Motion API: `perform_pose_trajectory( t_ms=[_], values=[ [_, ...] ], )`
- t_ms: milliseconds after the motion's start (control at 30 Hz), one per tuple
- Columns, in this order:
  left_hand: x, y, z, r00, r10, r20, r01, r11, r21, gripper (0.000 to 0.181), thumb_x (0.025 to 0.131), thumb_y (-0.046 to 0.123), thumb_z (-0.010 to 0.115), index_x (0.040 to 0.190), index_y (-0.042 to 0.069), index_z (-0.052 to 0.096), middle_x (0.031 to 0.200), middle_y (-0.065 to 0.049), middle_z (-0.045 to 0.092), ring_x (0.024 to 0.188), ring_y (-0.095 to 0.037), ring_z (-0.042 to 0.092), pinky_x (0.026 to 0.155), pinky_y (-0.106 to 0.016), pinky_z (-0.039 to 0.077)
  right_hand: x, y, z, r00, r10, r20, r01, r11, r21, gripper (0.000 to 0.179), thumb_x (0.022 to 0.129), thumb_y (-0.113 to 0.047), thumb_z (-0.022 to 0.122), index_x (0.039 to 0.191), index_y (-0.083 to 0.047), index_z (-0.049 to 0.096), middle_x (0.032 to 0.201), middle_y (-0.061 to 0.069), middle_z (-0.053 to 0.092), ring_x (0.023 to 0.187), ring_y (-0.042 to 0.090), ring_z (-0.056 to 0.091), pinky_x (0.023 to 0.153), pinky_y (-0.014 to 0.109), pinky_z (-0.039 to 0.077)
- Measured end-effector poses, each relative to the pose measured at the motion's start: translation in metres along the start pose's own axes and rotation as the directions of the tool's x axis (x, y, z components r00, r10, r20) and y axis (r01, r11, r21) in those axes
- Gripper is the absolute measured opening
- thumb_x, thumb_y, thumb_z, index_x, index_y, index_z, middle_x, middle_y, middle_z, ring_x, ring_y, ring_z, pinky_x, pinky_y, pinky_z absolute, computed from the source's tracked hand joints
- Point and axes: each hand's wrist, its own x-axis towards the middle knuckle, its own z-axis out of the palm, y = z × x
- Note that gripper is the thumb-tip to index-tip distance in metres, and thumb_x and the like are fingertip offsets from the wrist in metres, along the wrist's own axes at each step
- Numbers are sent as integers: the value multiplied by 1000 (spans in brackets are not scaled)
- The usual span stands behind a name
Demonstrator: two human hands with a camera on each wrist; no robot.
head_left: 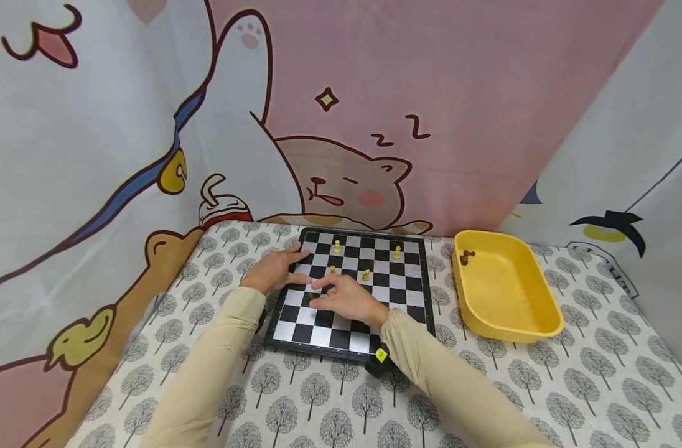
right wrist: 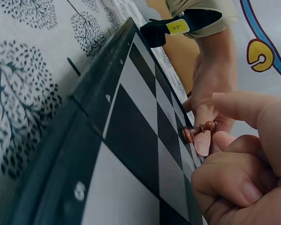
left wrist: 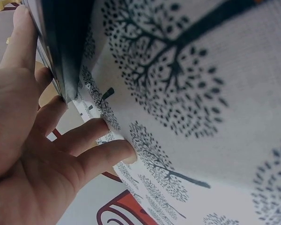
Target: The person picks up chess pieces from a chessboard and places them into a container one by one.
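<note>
A chessboard (head_left: 302,333) lies on the cloth. On a square near its left side stands a brown chess piece (right wrist: 189,134), narrow with a rounded tip. My right hand (head_left: 349,300) hovers over the board beside this piece, its index finger extended and thumb apart from it. The other fingers of that hand are curled in the right wrist view. My left hand (head_left: 270,270) is at the board's left edge, thumb reaching over the squares, with its fingers spread in the left wrist view. Several pale yellow chess pieces (head_left: 366,274) stand farther back on the board.
A yellow tray (head_left: 509,335) stands to the right of the board, holding a few brown pieces (head_left: 465,257) in its far left corner. The tree-print cloth (head_left: 313,389) covers the table. A printed curtain (head_left: 458,112) hangs behind.
</note>
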Motion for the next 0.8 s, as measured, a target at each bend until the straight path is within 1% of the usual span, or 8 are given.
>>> perform_pose_trajectory(
  t_ms=[133,233,400,533,633,700,800],
  values=[
    [0,-1,1,1000,-3,-2,3,1000,3,82,91,59,61,161,31,31,173,-2,16,151,-38,37,119,-52,41,4,3,5,1000,-17,16,17,1000,-21,40,91,-25,77,128,-11,68,55,-8,46,46,7,33,47,22,32],
    [-1,-1,0,1000,10,-12,-10,1000,6,82,91,59,62,161,30,31,173,-4,17,150,-39,38,119,-52,42,6,4,7,1000,-17,15,18,999,-34,38,92,-23,76,128,-12,68,54,-8,44,44,7,31,44,22,30],
    [-1,-1,-2,999,41,-28,-40,999,18,82,90,59,62,161,28,33,172,-6,19,148,-41,41,118,-52,42,9,5,7,1000,-23,11,23,998,-56,33,93,-21,73,125,-11,70,58,-5,52,47,7,35,48,23,34],
    [0,-1,-2,999,42,-28,-41,999,22,82,90,60,62,161,29,33,172,-5,20,148,-40,41,118,-51,43,11,6,7,999,-40,9,41,996,-78,30,95,-19,71,124,-10,71,66,0,63,51,8,41,54,23,38],
    [0,-1,-2,999,34,-20,-33,999,21,82,91,59,62,161,29,32,172,-5,19,148,-39,41,117,-51,43,12,6,8,999,-37,0,37,996,-79,26,96,-18,70,121,-10,72,74,6,70,54,8,46,56,23,41],
    [0,-1,-2,1000,28,-13,-28,999,21,81,92,59,62,161,29,32,172,-5,19,148,-39,41,117,-51,44,11,5,9,999,-32,-4,32,996,-78,24,97,-17,69,119,-11,73,76,8,71,54,8,46,56,23,41],
    [0,-1,-1,1000,26,-11,-26,999,20,82,92,59,62,161,29,31,172,-5,18,148,-39,41,118,-52,43,11,3,11,999,-32,-13,30,995,-91,20,97,-16,69,115,-12,74,73,9,70,52,8,46,54,23,40]
  ],
)
